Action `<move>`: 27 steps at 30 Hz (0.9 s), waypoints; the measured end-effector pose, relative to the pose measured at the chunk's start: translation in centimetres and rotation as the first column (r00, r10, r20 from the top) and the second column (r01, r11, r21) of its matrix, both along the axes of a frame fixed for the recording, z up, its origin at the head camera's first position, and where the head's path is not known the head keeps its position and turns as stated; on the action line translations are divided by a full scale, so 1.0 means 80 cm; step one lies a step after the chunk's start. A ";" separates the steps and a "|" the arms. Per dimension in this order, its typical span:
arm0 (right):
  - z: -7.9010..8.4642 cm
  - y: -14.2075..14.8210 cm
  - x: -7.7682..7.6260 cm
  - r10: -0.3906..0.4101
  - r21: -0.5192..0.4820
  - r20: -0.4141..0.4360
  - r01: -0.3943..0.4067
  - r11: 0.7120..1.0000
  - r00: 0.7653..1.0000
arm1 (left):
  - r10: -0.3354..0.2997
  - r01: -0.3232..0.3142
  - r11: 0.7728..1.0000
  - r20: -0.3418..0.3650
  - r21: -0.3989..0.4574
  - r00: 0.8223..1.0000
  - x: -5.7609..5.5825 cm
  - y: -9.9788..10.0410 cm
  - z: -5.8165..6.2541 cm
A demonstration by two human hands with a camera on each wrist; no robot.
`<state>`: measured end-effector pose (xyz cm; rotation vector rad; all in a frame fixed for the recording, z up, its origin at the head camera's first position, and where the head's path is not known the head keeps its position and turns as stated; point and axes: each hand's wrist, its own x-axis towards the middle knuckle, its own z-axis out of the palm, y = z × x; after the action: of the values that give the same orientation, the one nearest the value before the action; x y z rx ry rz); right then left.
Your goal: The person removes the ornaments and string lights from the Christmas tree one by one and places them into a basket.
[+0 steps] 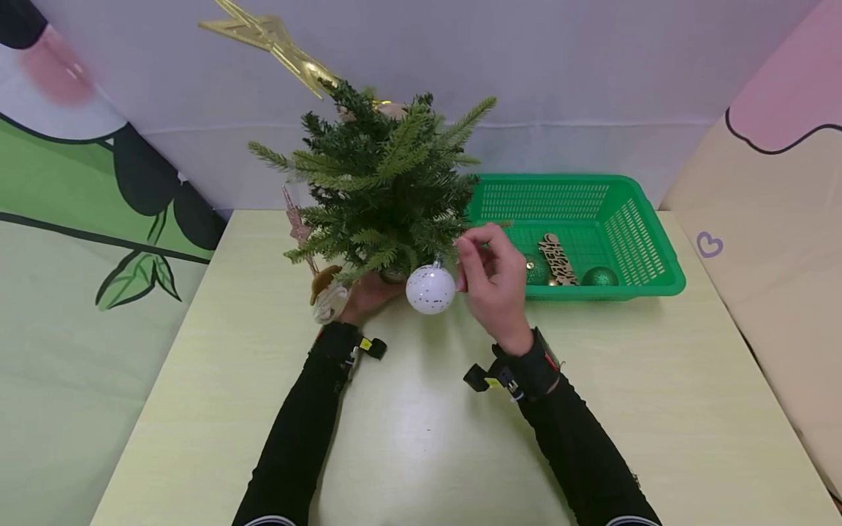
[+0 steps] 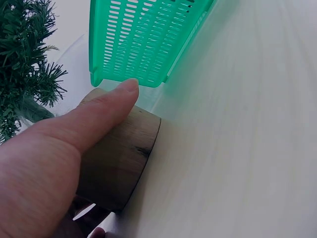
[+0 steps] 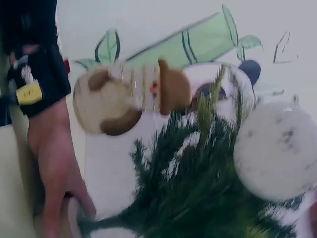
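Note:
A small artificial Christmas tree (image 1: 395, 175) stands at the back of the table. My left hand (image 1: 368, 298) grips its round wooden base (image 2: 121, 153), the thumb lying over the wood in the left wrist view. A white speckled Christmas ball (image 1: 430, 289) hangs at the tree's front right. Beside and above it, my right hand (image 1: 493, 281) has thumb and index finger pinched at the ball's hanging loop, which is too fine to make out. On the tree's left side hang a snowman ornament (image 3: 131, 96) with a brown hat and a pink glittery ornament (image 1: 297, 225).
Behind the right hand sits a green plastic basket (image 1: 647, 241). Inside lie green balls (image 1: 600, 277) and a wooden lettered ornament (image 1: 558, 259). A gold star (image 1: 272, 36) leans from the treetop. Printed cloth (image 1: 559, 66) hangs behind the table (image 1: 421, 438).

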<state>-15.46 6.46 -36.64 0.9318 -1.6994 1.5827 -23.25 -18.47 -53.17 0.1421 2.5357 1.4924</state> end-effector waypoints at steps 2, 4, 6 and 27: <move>-0.001 0.003 -0.002 -0.047 0.039 -0.126 0.052 0.998 0.991 | -0.012 0.019 0.997 0.093 -0.072 0.996 0.005 0.006 0.020; 0.000 0.004 -0.001 -0.065 0.094 -0.244 0.090 0.991 0.967 | -0.038 0.056 0.992 0.152 -0.111 0.988 0.009 0.009 0.032; -0.002 0.004 -0.002 -0.059 0.131 -0.275 0.098 0.987 0.960 | -0.052 0.068 0.987 0.111 -0.145 0.993 0.006 0.009 0.028; -0.017 0.014 -0.003 0.038 0.140 0.333 -0.089 0.986 0.942 | 0.063 -0.062 0.998 0.014 -0.027 0.998 0.006 0.014 0.019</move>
<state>-15.67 7.61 -37.99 0.8368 -2.0646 1.7472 -22.76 -17.37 -51.66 0.0480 2.5693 1.4755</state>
